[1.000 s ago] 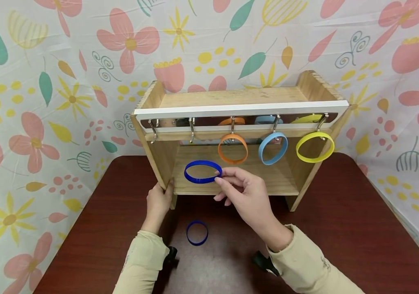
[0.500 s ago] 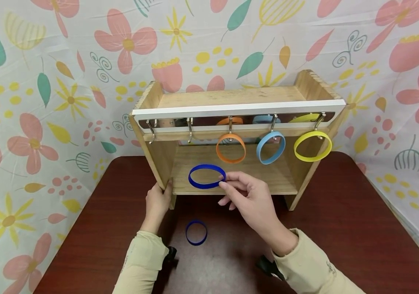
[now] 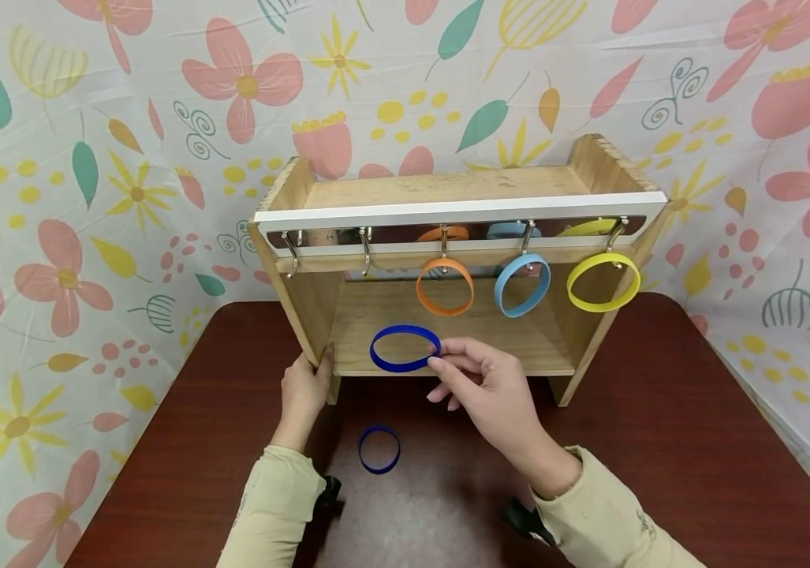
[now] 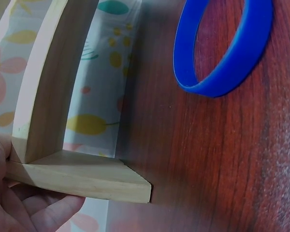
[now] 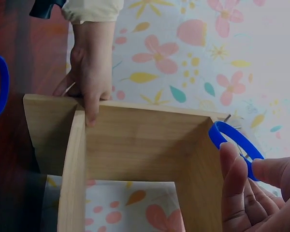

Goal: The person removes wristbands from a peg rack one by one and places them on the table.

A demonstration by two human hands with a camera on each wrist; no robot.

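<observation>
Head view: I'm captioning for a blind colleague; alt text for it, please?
A right hand pinches a blue band before a wooden shelf, whose left side the left hand grips. An orange band, a light-blue band and a yellow band hang from three of its hooks; a second blue band lies on the table.

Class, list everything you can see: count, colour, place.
Shelf: one, pale wood, centre
Table: one, brown, beneath shelf
Backdrop: one, white floral, behind
Rail: one, white border, shelf front
Hooks: five, silver, along rail
Hanging rings: three, orange, light blue, yellow, rightmost hooks
Loose ring: one, blue, on table
Held ring: one, blue, before shelf
Sleeves: two, beige, foreground
Wrist pieces: two, black, by sleeves
Left hand: one, gripping shelf's side
Right hand: one, pinching held ring
</observation>
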